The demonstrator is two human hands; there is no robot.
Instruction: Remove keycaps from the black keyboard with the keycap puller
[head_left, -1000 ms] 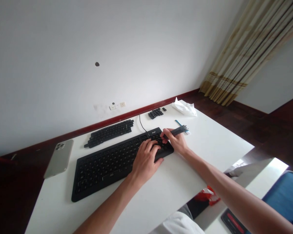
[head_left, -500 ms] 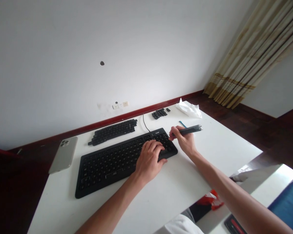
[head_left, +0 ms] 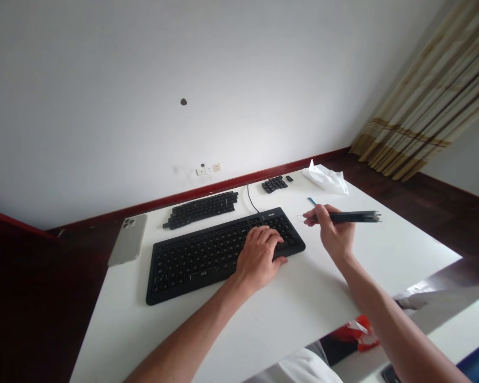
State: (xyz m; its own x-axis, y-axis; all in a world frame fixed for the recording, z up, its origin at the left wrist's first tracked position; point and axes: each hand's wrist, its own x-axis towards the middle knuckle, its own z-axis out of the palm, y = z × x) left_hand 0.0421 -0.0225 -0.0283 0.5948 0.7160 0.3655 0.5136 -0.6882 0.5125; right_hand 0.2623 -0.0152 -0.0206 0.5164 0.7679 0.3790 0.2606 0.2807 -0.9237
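Observation:
A black keyboard [head_left: 207, 260] without its keycaps lies on the white table. My left hand [head_left: 259, 252] rests over its right part, fingers bent on top and thumb at the front edge, holding it. To the right, my right hand [head_left: 335, 234] is closed in the air around a long black tool [head_left: 357, 217] whose far end looks grey; its exact kind is unclear. A thin wire clip [head_left: 300, 218] shows at that hand's fingertips, apart from the keyboard. Just behind the fingers lies a thin blue stick [head_left: 311, 200], partly hidden.
Black keycaps [head_left: 203, 209] lie in rows behind the keyboard, and a smaller group of keycaps [head_left: 274, 184] sits farther right. The keyboard cable [head_left: 252, 199] runs between them. A phone [head_left: 130, 242] lies at the left edge, a crumpled white bag [head_left: 327, 179] at the back right.
My right hand has moved right, away from the keyboard, with the black tool and the wire clip showing at its fingers. The left hand stays on the keyboard. The view has turned slightly left.

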